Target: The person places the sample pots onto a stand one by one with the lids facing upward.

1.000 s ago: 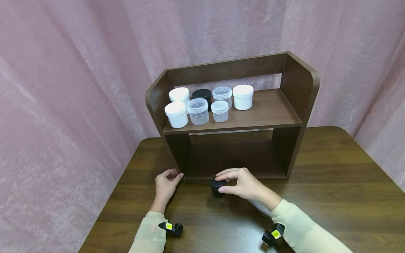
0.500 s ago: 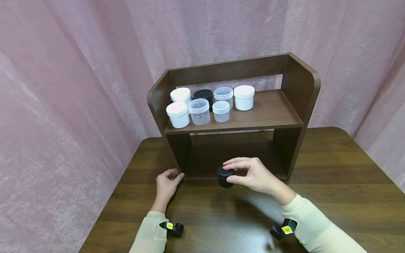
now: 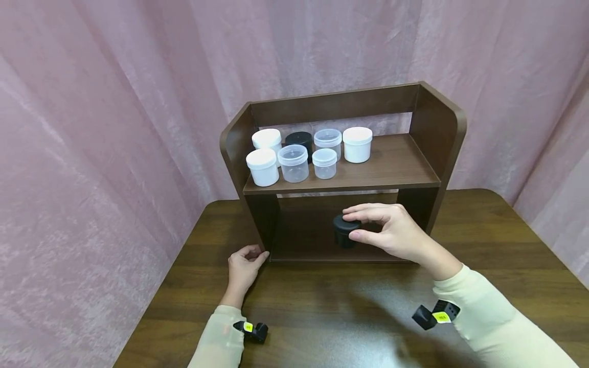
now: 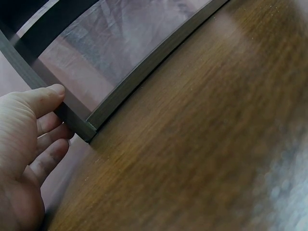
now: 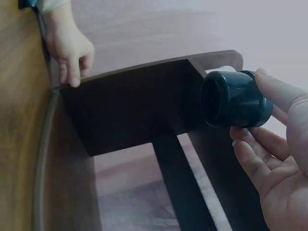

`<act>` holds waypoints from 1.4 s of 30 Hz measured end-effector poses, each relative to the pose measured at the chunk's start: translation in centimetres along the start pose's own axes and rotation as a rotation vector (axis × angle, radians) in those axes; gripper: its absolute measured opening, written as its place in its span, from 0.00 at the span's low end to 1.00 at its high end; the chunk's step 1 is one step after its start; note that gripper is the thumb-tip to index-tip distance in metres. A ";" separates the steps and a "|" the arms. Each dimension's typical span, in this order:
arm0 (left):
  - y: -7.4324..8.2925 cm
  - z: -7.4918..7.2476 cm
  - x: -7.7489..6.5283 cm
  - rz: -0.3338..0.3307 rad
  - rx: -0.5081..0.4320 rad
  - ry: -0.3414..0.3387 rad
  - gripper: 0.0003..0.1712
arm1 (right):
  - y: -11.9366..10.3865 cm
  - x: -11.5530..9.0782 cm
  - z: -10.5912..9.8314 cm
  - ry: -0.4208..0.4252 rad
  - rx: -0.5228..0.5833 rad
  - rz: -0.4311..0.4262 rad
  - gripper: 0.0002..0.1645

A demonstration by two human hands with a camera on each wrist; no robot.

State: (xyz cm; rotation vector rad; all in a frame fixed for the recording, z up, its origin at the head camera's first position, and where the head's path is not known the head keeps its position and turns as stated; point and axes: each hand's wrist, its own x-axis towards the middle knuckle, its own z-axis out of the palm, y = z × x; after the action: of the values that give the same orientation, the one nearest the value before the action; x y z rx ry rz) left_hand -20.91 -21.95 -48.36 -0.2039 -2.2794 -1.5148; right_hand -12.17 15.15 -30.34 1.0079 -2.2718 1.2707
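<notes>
Black jar (image 3: 345, 231) held before shelf's (image 3: 340, 181) open bay.

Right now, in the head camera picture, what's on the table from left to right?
Left hand touching the shelf's bottom corner → black jar → right hand holding that jar.

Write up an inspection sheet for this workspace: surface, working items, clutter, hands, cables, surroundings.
Surface: dark wooden table, bare where visible.
Working items: black jar held off the table in front of the wooden shelf unit, at its lower opening.
Clutter: seven jars on the upper shelf: three white jars, three clear jars, one black-lidded jar.
Hands: right hand pinches the black jar by its lid; left hand touches the shelf unit's lower left corner.
Cables: nothing seen.
Surroundings: pink curtain behind and at both sides.
</notes>
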 end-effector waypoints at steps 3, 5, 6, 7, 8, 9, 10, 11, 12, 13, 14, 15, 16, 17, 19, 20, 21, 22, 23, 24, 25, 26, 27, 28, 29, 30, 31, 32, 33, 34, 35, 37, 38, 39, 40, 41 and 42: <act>0.1 0.0 -0.1 -0.007 0.004 0.001 0.08 | -0.5 0.3 -1.0 0.017 -0.021 -0.040 0.21; 0.1 0.0 -0.1 -0.005 0.004 0.002 0.08 | -0.9 0.6 -1.7 0.035 -0.039 -0.068 0.21; 0.1 0.0 -0.1 -0.004 0.000 0.003 0.08 | -1.0 0.8 -2.1 0.046 -0.050 -0.077 0.21; 0.1 0.0 -0.1 -0.002 -0.004 0.004 0.08 | -1.2 1.0 -2.4 0.053 -0.059 -0.085 0.21; 0.1 0.0 -0.1 0.000 -0.004 0.005 0.08 | -1.4 1.1 -2.8 0.058 -0.067 -0.090 0.22; 0.1 0.0 -0.1 0.000 -0.008 0.006 0.08 | -1.5 1.3 -3.1 0.062 -0.075 -0.092 0.22; 0.1 0.0 -0.1 0.002 -0.008 0.008 0.07 | -1.7 1.5 -3.4 0.064 -0.085 -0.095 0.22; 0.1 0.0 -0.1 0.003 -0.007 0.009 0.07 | -1.8 1.8 -3.7 0.065 -0.094 -0.099 0.22; 0.2 0.0 -0.1 0.005 -0.007 0.010 0.07 | -1.9 2.0 -4.0 0.066 -0.101 -0.101 0.22; 0.2 0.0 -0.1 0.007 -0.007 0.012 0.07 | -1.9 2.2 -4.3 0.067 -0.104 -0.104 0.22; 0.2 0.0 0.0 0.009 -0.004 0.013 0.07 | -2.0 2.4 -4.5 0.069 -0.103 -0.105 0.22; 0.2 0.0 0.0 0.011 -0.004 0.013 0.08 | -2.0 2.6 -4.7 0.072 -0.099 -0.106 0.22; 0.1 0.0 0.0 0.014 -0.001 0.014 0.08 | -2.0 2.8 -5.0 0.077 -0.098 -0.107 0.22; 0.1 0.0 0.0 0.015 0.001 0.014 0.08 | -2.0 3.0 -5.2 0.082 -0.092 -0.105 0.22; 0.0 0.1 0.0 0.018 0.003 0.014 0.08 | -2.0 3.3 -5.5 0.092 -0.076 -0.095 0.22; 0.0 0.1 0.0 0.019 0.005 0.015 0.08 | -2.0 3.5 -5.7 0.097 -0.065 -0.090 0.21; 0.0 0.1 -0.1 0.019 0.005 0.016 0.08 | -2.0 3.7 -5.8 0.105 -0.062 -0.084 0.21; 0.0 0.2 -0.1 0.020 0.005 0.018 0.08 | -2.0 3.9 -5.9 0.113 -0.058 -0.078 0.21; 0.0 0.2 -0.1 0.020 0.004 0.018 0.08 | -1.9 4.0 -6.0 0.120 -0.052 -0.071 0.21; 0.0 0.2 -0.1 0.021 0.003 0.019 0.08 | -1.9 4.2 -6.1 0.127 -0.049 -0.067 0.20; 0.1 0.2 -0.1 0.021 0.002 0.019 0.08 | -1.8 4.3 -6.2 0.132 -0.039 -0.062 0.20; 0.0 0.1 -0.1 0.020 -0.002 0.018 0.08 | -1.7 4.5 -6.3 0.140 -0.037 -0.059 0.20; 0.0 0.1 -0.1 0.020 -0.004 0.018 0.08 | -1.6 4.6 -6.4 0.147 -0.038 -0.055 0.20; 0.0 0.1 -0.1 0.019 -0.008 0.016 0.08 | -1.5 4.8 -6.5 0.154 -0.037 -0.052 0.20; 0.0 0.1 -0.1 0.016 -0.011 0.015 0.08 | -1.4 4.9 -6.6 0.160 -0.037 -0.049 0.19; -0.1 0.1 -0.1 0.015 -0.013 0.014 0.08 | -1.3 5.1 -6.7 0.164 -0.038 -0.045 0.20; -0.1 0.1 -0.1 0.013 -0.012 0.013 0.08 | -1.1 5.3 -6.8 0.170 -0.037 -0.042 0.20; -0.1 0.1 -0.1 0.012 -0.013 0.013 0.08 | -1.0 5.5 -6.9 0.175 -0.045 -0.039 0.20; -0.1 0.1 -0.1 0.012 -0.013 0.013 0.09 | -0.9 5.7 -7.0 0.179 -0.047 -0.037 0.20; -0.1 0.1 -0.1 0.011 -0.013 0.012 0.09 | -0.8 5.8 -7.1 0.181 -0.047 -0.034 0.20; -0.1 0.1 -0.1 0.010 -0.013 0.012 0.09 | -0.8 6.0 -7.1 0.182 -0.048 -0.029 0.20; 0.0 0.1 -0.1 0.012 -0.010 0.013 0.09 | -1.3 6.2 -7.0 0.184 -0.056 -0.019 0.19; 0.0 0.1 0.0 0.011 -0.012 0.012 0.09 | -1.7 6.3 -7.0 0.184 -0.057 -0.012 0.18; 0.0 0.1 0.0 0.009 -0.011 0.013 0.08 | -2.0 6.4 -6.9 0.184 -0.051 -0.005 0.18; 0.0 0.1 0.0 0.005 -0.010 0.013 0.08 | -2.3 6.5 -6.8 0.183 -0.050 0.002 0.17; 0.0 0.1 0.0 0.003 -0.008 0.012 0.08 | -2.6 6.5 -6.7 0.185 -0.051 0.007 0.17; 0.0 0.1 0.0 0.000 -0.005 0.011 0.08 | -2.7 6.5 -6.7 0.187 -0.051 0.013 0.17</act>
State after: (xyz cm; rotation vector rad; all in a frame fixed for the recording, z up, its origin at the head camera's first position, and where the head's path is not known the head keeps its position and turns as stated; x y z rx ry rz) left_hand -20.90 -21.88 -48.38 -0.1965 -2.2672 -1.5172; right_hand -14.96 17.13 -21.26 0.8215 -2.1602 1.2493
